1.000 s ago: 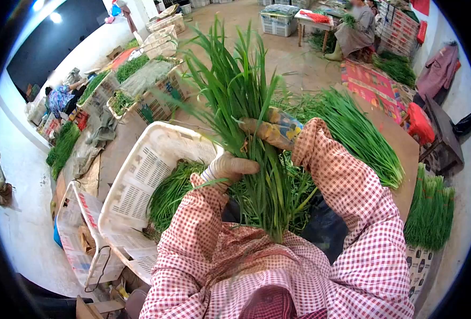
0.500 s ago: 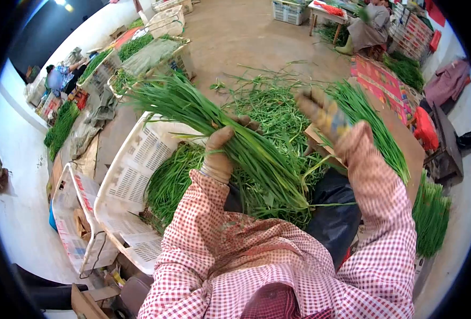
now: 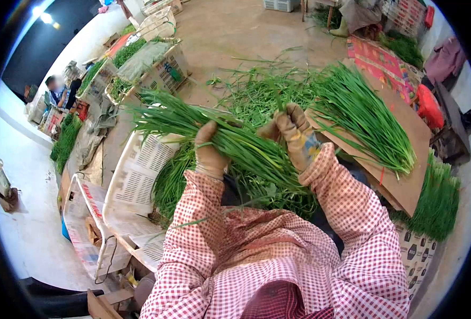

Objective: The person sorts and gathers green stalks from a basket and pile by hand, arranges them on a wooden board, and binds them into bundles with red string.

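Left hand (image 3: 210, 153) is clamped round a slanting green bunch (image 3: 257, 153)! Near it, the right hand (image 3: 298, 139) is held curled; what is gripped there cannot be told.

A lamp (image 3: 46, 18) glared white at the upper left against a dark panel (image 3: 38, 58), while soft, fairly even light left the leaf bundle (image 3: 251, 149) bright with faint shadows. The wide lens bowed the left wall (image 3: 22, 223) and blackened the corners; a loose leaf (image 3: 192, 223) looked blurred.
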A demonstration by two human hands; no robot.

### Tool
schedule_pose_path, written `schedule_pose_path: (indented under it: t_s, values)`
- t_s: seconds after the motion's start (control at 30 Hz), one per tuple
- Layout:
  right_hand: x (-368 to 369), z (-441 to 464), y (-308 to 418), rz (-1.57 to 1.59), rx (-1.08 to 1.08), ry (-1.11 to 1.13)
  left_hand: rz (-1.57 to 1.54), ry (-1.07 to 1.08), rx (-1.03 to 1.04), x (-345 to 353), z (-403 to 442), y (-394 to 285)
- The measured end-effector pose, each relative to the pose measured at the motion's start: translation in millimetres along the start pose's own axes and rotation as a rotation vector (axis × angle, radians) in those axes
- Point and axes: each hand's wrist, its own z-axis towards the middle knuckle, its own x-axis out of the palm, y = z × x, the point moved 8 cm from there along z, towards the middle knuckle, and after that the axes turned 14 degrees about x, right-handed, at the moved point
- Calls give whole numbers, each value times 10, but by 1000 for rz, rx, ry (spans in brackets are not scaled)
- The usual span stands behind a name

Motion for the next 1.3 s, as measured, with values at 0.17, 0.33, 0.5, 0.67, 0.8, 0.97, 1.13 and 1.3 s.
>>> schedule_pose_path:
  t_s: [0.17, 0.33, 0.5, 0.67, 0.8, 0.97, 1.13, 1.3]
  values:
    - [-403, -235, 77, 113, 326, 23, -22, -10, 215, -68, 256, -542]
    - [-1496, -689, -188, -28, 504, -272, -48, 197, 266, 125, 428, -995]
    - [-1281, -418, -255, -490, 416, 14, -345, 386, 150, 603, 401, -726]
    - [-647, -3, -1106, 95, 576, 523, -512, 386, -46, 903, 207, -357]
    - [-188, -232, -315, -160, 274, 415, -27, 184, 56, 488, 233, -295]
    - [-373, -185, -403, -528, 257, 30, 218, 87, -8, 445, 260, -15]
    - [-668, -64, -399, -401, 25, -194, 212, -36, -30, 351, 343, 161]
    - [-669, -94, -363, 393, 58, -68, 217, -124, 11, 192, 527, 53]
